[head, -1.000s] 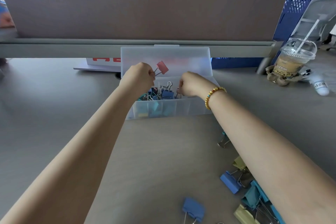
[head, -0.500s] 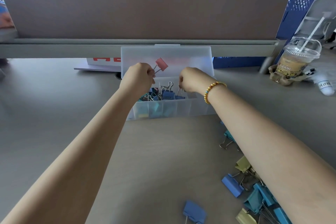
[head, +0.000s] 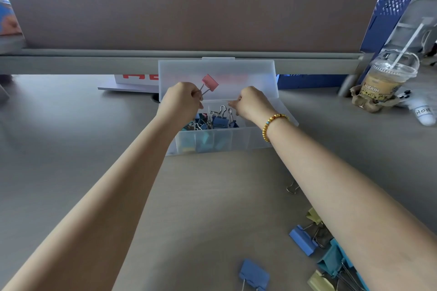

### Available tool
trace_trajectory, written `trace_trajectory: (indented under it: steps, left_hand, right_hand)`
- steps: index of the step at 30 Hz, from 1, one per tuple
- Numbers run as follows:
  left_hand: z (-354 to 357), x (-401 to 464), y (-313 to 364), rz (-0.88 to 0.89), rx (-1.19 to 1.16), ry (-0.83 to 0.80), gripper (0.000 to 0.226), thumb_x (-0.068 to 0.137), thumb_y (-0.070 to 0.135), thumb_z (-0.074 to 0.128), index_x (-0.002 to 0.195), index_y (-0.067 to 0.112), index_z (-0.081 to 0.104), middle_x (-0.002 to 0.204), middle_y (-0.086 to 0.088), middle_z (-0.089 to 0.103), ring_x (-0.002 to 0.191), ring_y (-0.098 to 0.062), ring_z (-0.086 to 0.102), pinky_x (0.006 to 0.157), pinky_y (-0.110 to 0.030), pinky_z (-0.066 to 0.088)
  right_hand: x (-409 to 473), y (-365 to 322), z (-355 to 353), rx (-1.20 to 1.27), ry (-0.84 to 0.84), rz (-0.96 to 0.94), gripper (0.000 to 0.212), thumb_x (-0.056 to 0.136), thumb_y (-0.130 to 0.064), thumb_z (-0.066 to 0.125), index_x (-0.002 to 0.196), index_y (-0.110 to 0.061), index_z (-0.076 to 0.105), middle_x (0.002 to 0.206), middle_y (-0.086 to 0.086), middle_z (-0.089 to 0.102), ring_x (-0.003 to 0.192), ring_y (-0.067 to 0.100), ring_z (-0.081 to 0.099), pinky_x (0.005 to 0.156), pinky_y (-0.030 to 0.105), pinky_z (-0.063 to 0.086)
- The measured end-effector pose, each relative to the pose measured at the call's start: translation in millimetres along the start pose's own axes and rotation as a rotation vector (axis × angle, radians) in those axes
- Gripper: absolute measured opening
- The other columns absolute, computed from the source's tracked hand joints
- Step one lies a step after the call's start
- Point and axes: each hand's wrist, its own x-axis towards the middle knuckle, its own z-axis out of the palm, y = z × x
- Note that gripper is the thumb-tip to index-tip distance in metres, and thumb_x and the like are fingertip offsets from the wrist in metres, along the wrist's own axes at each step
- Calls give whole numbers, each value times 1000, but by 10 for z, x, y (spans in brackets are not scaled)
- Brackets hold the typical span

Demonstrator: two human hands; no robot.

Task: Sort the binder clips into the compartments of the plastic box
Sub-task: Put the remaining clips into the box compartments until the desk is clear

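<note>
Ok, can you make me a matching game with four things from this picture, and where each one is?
Things:
1. pink binder clip
2. beaded bracelet
3. iced drink cup
4. blue binder clip

Places:
A. on the right wrist
B. lying loose on the table, near the bottom edge of the picture
C. held up by its wire handles in the left hand, over the plastic box
D. standing at the far right of the table, with a straw in it

Pairs: 1-C, 2-A, 3-D, 4-B
</note>
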Motion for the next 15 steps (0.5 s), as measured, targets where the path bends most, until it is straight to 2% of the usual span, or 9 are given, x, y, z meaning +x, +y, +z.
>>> trace_trajectory:
  steps: [2, 4, 5, 6, 8, 10, 12, 13, 15]
  left_hand:
    - [-9, 3, 1, 10, 0, 1, 27, 95, 8, 38, 95, 4, 65, 92, -6, 72, 52, -13, 52, 65, -32, 52]
    - [-12, 6, 7, 9, 1, 1, 26, 96, 8, 39, 96, 4, 65, 93, -6, 72, 53, -12, 53, 69, -35, 53]
    - [-11, 2, 12, 7, 2, -1, 26, 96, 9, 39, 96, 4, 65, 93, -7, 72, 54, -12, 53, 70, -35, 54]
    - [-7, 2, 14, 8, 1, -2, 27, 96, 8, 39, 96, 4, 65, 94, -7, 72, 54, -12, 52, 69, -34, 53]
    - [2, -5, 26, 8, 2, -6, 27, 96, 8, 38, 96, 3, 65, 95, -8, 72, 52, -10, 51, 64, -29, 51]
    - [8, -9, 31, 5, 2, -9, 28, 96, 8, 38, 97, 2, 65, 95, -9, 72, 54, -12, 53, 66, -31, 53]
    - [10, -11, 26, -6, -6, -7, 27, 96, 8, 38, 97, 3, 65, 95, -9, 73, 59, -18, 57, 74, -38, 58]
    - [13, -16, 25, -10, -9, -6, 27, 96, 8, 39, 97, 3, 65, 95, -9, 73, 63, -21, 59, 76, -40, 58]
    - [23, -26, 24, -9, -9, -8, 26, 96, 8, 39, 97, 2, 65, 95, -9, 72, 66, -23, 60, 75, -41, 59]
  right_hand:
    - [-40, 29, -34, 10, 49, -3, 39, 96, -15, 45, 58, -11, 34, 58, 3, 35, 56, 22, 35, 45, 23, 23]
    - [-69, 43, -96, 81, 25, 17, 32, 93, -3, 36, 62, -8, 37, 63, 6, 38, 60, 21, 33, 46, 25, 23]
    - [-71, 42, -129, 157, -11, 32, 25, 92, 0, 33, 72, -3, 47, 70, 11, 47, 65, 20, 36, 48, 25, 26]
    - [-79, 29, -164, 252, -43, 45, 23, 93, 0, 30, 92, 3, 53, 81, 14, 55, 68, 18, 39, 51, 24, 30]
    - [-117, -17, -236, 437, -77, 62, 30, 97, -4, 27, 121, -1, 45, 85, 7, 63, 70, 13, 48, 55, 21, 37]
    - [-176, -72, -282, 528, -88, 20, 30, 102, -14, 25, 129, -6, 36, 84, 1, 67, 83, 17, 57, 60, 23, 46]
    - [-227, -127, -258, 470, -124, -6, 33, 103, -22, 24, 132, -7, 31, 87, -2, 69, 99, 28, 60, 77, 36, 51]
    - [-239, -135, -209, 430, -154, -5, 33, 103, -24, 24, 131, -7, 31, 90, -1, 70, 95, 28, 60, 75, 36, 50]
    - [-228, -105, -83, 373, -195, -8, 25, 103, -21, 24, 121, -6, 34, 102, 7, 70, 67, 17, 50, 56, 26, 39]
